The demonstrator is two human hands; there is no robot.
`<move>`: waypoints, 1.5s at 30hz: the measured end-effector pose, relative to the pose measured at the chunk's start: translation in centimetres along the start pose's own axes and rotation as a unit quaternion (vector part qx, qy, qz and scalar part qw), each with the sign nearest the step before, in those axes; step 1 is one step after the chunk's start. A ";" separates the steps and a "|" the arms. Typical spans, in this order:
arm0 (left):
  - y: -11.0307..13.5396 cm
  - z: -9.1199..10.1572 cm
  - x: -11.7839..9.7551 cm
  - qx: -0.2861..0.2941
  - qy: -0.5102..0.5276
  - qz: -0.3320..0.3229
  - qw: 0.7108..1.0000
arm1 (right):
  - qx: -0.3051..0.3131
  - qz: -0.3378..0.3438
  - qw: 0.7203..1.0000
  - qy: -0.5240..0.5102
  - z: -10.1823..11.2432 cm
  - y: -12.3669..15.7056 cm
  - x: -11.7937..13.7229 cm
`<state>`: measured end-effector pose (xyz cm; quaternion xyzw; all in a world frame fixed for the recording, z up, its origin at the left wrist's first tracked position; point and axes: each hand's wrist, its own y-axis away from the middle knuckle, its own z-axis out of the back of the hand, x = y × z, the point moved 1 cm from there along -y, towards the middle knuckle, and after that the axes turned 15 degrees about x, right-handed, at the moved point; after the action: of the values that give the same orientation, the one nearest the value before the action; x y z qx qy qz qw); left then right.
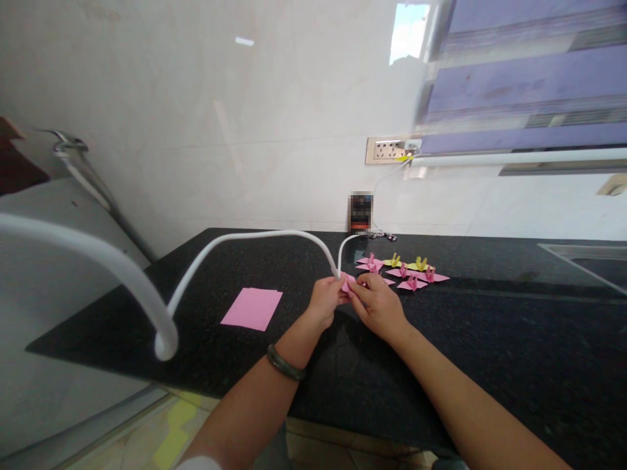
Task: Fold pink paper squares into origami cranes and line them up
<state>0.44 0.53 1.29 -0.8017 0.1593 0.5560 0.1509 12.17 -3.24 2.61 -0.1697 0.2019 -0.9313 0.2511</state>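
While the left hand (324,303) and right hand (381,307) pinch a small folded piece of pink paper (347,283) between them, good work probably calls for the left to steady it and the right to line up edges before pressing each crease firmly; the exact fold is too small to tell. The piece sits over the black speckled countertop (362,391), right of the square pink sheets (252,309), so elbows and wrists should stay clear of the pink paper cranes (413,284) and yellow paper cranes (420,264) on its far right.
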 end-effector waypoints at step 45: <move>0.0 0.6 0.6 0.008 -0.002 0.068 0.998 | 0.045 0.009 0.999 0.014 0.1 -0.2 -0.8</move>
<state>0.16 0.68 0.54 -0.7868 0.2174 0.5652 0.1197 12.82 -2.67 2.61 -0.1433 0.1652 -0.9395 0.2637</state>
